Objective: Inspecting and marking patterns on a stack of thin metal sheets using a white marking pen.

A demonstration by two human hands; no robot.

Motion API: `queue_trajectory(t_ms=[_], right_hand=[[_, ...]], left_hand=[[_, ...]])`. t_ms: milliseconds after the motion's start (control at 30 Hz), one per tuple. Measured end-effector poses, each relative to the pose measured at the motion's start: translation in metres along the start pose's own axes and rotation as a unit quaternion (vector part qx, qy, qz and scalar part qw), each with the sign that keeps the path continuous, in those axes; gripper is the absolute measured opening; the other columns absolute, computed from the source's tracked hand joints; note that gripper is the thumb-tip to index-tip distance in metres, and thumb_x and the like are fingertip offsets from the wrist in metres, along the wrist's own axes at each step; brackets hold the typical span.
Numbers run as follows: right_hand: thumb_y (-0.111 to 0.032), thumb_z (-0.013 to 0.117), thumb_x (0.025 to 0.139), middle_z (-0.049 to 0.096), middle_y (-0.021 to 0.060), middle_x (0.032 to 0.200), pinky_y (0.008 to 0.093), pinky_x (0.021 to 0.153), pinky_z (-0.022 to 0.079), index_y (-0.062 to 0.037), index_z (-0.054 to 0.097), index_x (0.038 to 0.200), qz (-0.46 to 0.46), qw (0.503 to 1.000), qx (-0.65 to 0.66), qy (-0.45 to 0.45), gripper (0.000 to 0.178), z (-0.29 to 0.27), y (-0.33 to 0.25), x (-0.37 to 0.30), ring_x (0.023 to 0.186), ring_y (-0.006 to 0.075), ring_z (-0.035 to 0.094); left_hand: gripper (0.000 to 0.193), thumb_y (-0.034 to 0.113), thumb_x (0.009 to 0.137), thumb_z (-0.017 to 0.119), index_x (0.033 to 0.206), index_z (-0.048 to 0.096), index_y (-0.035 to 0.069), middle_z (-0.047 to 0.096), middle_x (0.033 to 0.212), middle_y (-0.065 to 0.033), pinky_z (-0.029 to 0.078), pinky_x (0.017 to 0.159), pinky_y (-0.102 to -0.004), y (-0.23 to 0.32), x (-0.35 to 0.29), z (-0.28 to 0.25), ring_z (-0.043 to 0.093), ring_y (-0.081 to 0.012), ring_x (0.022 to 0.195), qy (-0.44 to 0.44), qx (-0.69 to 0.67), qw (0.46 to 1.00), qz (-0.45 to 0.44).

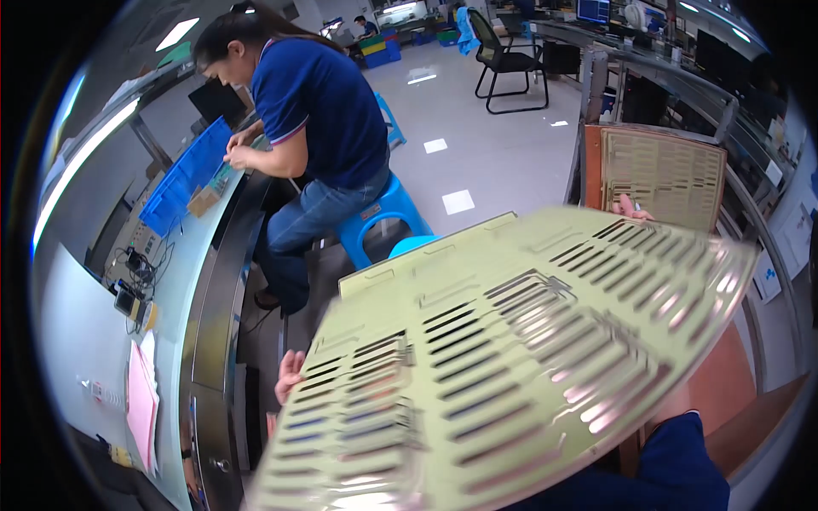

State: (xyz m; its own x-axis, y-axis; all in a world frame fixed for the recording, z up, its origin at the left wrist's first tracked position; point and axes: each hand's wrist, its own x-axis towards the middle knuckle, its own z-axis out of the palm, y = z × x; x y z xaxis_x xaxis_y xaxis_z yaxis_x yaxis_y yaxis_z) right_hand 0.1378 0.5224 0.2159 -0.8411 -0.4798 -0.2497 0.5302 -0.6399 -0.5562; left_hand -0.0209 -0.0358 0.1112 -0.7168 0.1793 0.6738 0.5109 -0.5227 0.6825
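A large pale green slotted panel (503, 375) fills the lower middle of the view, tilted and partly blurred. Rows of long narrow slots run across it, with bent wire-like lines between some of them. Fingers of my left hand (290, 376) curl round its left edge. At its far right edge, the fingertips of my right hand (629, 208) show, closed over the rim; the panel hides the rest of that hand. Just beyond those fingers stands a similar slotted panel (665, 157), leaning upright against a brown board (593, 170).
A co-worker (319, 111) sits at left on a blue stool (383, 217), hands over the bench (192, 298). That bench carries a blue bin (187, 183), cables and pink sheets (142, 400). Metal rails (673, 72) border the right; a black chair (509, 64) stands farther back.
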Motion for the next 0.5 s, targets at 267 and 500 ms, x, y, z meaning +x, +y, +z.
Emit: queue_trajectory(t_ms=[267,500], right_hand=[[-0.038,0.042,0.101,0.061,0.0136,0.121,0.0382,0.094,0.05,-0.007,0.051,0.132,-0.209,0.969,0.007,0.13,0.045,-0.063,0.001,0.037,0.106,0.0236,0.061],[-0.036,0.04,0.101,0.056,0.0168,0.129,0.041,0.098,0.048,-0.0062,0.045,0.138,-0.36,0.907,-0.009,0.218,0.047,-0.127,0.149,-0.023,0.114,0.0259,0.057]], left_hand=[[0.048,0.015,0.101,0.043,0.147,0.029,0.008,0.044,0.141,-0.0161,0.049,0.101,-0.0428,0.018,-0.028,0.086,0.051,-0.0267,0.125,0.203,-0.248,0.868,-0.381],[0.052,0.009,0.1,0.043,0.148,0.026,0.012,0.046,0.14,-0.0147,0.051,0.099,-0.0448,-0.002,-0.065,0.077,0.053,-0.0296,0.123,0.208,-0.272,0.818,-0.462]])
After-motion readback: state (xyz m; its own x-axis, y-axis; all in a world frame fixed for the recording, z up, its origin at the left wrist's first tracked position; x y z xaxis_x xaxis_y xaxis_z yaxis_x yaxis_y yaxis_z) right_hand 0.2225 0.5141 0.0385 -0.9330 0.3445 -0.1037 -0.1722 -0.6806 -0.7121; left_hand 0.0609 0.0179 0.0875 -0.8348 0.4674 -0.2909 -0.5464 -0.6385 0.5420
